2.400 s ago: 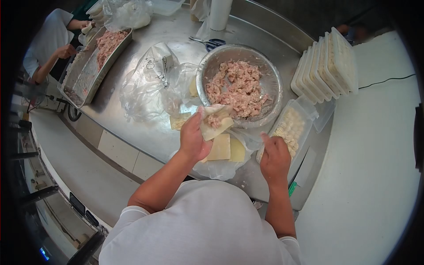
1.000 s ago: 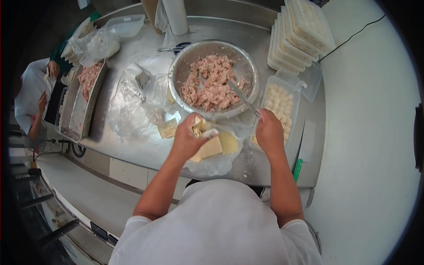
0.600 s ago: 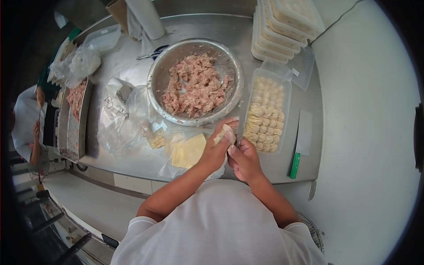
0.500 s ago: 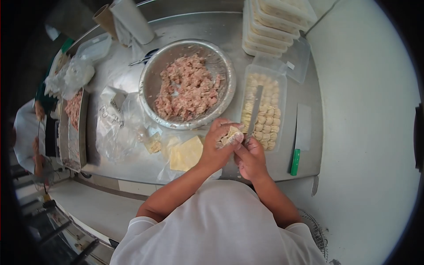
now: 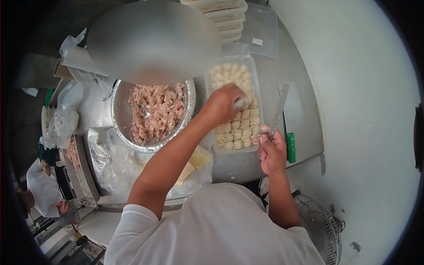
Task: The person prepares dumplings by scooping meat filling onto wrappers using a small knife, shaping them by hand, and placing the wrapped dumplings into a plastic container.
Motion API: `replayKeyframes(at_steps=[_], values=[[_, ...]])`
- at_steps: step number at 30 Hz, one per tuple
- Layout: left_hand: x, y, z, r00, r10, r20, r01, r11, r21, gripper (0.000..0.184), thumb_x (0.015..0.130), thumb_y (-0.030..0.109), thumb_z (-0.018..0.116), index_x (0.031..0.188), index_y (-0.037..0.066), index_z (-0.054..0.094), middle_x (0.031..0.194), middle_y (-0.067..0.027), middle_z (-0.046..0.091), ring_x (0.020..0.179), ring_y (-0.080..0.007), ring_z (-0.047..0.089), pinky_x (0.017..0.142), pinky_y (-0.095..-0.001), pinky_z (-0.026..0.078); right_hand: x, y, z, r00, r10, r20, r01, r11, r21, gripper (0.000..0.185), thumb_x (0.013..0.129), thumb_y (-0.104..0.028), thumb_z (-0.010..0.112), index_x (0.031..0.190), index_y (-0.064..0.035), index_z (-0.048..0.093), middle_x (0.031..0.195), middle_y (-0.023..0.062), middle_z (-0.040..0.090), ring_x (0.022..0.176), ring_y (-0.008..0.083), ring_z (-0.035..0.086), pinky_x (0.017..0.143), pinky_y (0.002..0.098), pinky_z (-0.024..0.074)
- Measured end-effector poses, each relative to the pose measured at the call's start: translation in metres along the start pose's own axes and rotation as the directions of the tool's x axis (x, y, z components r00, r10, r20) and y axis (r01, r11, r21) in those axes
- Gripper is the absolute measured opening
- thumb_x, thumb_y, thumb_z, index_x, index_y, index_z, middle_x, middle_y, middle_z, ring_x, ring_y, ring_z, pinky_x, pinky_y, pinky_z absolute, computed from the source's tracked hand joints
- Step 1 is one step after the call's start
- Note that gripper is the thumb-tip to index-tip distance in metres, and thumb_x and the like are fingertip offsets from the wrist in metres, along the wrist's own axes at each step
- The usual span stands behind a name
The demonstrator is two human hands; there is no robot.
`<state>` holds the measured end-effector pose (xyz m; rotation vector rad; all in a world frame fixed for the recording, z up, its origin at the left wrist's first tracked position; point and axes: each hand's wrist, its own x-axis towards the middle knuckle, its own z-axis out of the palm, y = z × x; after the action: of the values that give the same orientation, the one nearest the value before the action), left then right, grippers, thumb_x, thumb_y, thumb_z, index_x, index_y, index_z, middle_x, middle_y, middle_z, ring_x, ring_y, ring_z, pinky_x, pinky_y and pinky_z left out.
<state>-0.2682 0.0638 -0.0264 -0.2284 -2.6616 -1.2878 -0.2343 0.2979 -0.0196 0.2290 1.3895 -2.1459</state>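
The bowl (image 5: 191, 100) stands near the tray (image 5: 255, 88) of dumplings (image 5: 236, 133), probably for short reach. Above these, the left hand (image 5: 227, 102) is blurred; from here I cannot tell what its fingers hold. The right hand (image 5: 272, 151) grips a spatula (image 5: 283, 99), perhaps pointing away for clearance.

Hands have parted. Half a second ago we saw them meeting around a pale folded wrapper; now the left hand (image 5: 227, 102) has reached forward over the clear rectangular plastic tub (image 5: 258, 99) of pale round dumplings (image 5: 236, 133), a whitish piece (image 5: 240, 104) blurred at its fingertips. The right hand (image 5: 272, 150) has shifted rightward, its flat grey metal spatula (image 5: 281, 106) now between tub and green-handled knife (image 5: 291, 147). We find a grey blur (image 5: 152, 42) newly covering the round steel bowl's (image 5: 121, 110) far rim.
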Motion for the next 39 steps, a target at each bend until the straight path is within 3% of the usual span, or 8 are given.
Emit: replayKeyframes(at_steps=[2,13,15,18,19,21,28,39], values=[[0.025,-0.01,0.004,0.987,-0.159,-0.021,0.159,0.987,0.008,0.021,0.074,0.002,0.076,0.094,0.002,0.068,0.1,-0.0162,0.066,0.093,-0.0338,0.065,0.079,-0.0378,0.053,-0.002,-0.001,-0.008,0.999,-0.005,-0.04,0.004,1.0,-0.01,0.025,0.093,-0.006,0.063,0.118,-0.0032,0.058,0.088,0.0099,0.068,0.047,0.0031,0.043,0.042,0.0186,0.0334],[0.035,-0.003,0.017,0.947,-0.299,0.116,0.298,0.954,0.023,0.033,0.075,-0.005,0.064,0.108,0.001,0.064,0.111,-0.0223,0.066,0.101,-0.039,0.064,0.09,-0.0453,0.05,-0.006,-0.004,-0.016,0.996,-0.085,-0.043,0.064,0.93,-0.362,0.023,0.095,-0.008,0.062,0.117,-0.0024,0.061,0.085,0.006,0.066,0.05,0.0036,0.043,0.045,0.019,0.0338],[0.019,0.007,0.011,0.944,-0.297,0.141,0.292,0.955,0.056,0.043,0.072,-0.006,0.064,0.115,0.001,0.06,0.12,-0.0244,0.06,0.111,-0.0419,0.059,0.095,-0.0451,0.048,0.003,-0.018,-0.014,0.988,-0.149,0.047,0.132,0.635,-0.761,0.019,0.096,-0.007,0.058,0.113,0.0009,0.063,0.089,0.0038,0.06,0.081,0.0141,0.057,0.072,0.0269,0.0455],[-0.031,0.014,0.0,0.999,-0.042,0.001,0.041,0.997,0.066,0.054,0.069,-0.005,0.067,0.121,0.0,0.057,0.123,-0.0219,0.056,0.117,-0.0411,0.053,0.099,-0.0448,0.046,0.01,-0.036,0.025,0.912,-0.304,0.275,0.386,0.413,-0.825,0.022,0.094,-0.003,0.055,0.113,0.004,0.062,0.093,0.0097,0.06,0.084,0.0228,0.061,0.075,0.0315,0.0483],[-0.053,0.02,-0.001,0.999,0.011,-0.045,-0.008,0.997,0.074,0.054,0.068,-0.004,0.069,0.121,0.001,0.057,0.121,-0.0199,0.057,0.117,-0.0399,0.053,0.099,-0.0451,0.046,0.012,-0.041,0.044,0.905,-0.284,0.316,0.413,0.41,-0.813,0.022,0.094,-0.003,0.055,0.113,0.004,0.062,0.093,0.0097,0.06,0.084,0.0228,0.061,0.075,0.0315,0.0483],[-0.106,0.041,-0.016,0.982,0.011,-0.187,-0.008,1.0,0.018,0.05,0.068,0.0,0.072,0.117,0.002,0.06,0.117,-0.0188,0.058,0.112,-0.0379,0.055,0.098,-0.0452,0.047,0.013,-0.056,0.084,0.737,-0.239,0.632,0.655,0.027,-0.755,0.031,0.088,0.003,0.053,0.118,0.0025,0.062,0.094,0.0152,0.059,0.082,0.0305,0.061,0.076,0.0338,0.0492],[-0.256,0.049,-0.021,0.884,-0.407,-0.23,0.443,0.886,0.133,0.037,0.065,0.001,0.074,0.102,0.002,0.067,0.109,-0.0134,0.06,0.106,-0.0338,0.056,0.091,-0.0423,0.05,0.026,-0.025,0.2,0.512,0.197,0.836,0.798,-0.47,-0.378,0.035,0.085,-0.004,0.055,0.115,-0.0109,0.07,0.094,0.0082,0.065,0.084,0.0272,0.068,0.07,0.0418,0.0547],[-0.278,0.03,-0.005,0.865,-0.366,-0.344,0.387,0.922,-0.006,0.033,0.065,-0.002,0.073,0.098,0.0,0.07,0.114,-0.0166,0.062,0.108,-0.0353,0.057,0.093,-0.0418,0.05,0.027,-0.011,0.238,0.39,0.42,0.819,0.89,-0.399,-0.22,0.031,0.083,-0.007,0.053,0.108,-0.0092,0.072,0.098,0.0138,0.07,0.082,0.0331,0.07,0.071,0.0445,0.0567]])
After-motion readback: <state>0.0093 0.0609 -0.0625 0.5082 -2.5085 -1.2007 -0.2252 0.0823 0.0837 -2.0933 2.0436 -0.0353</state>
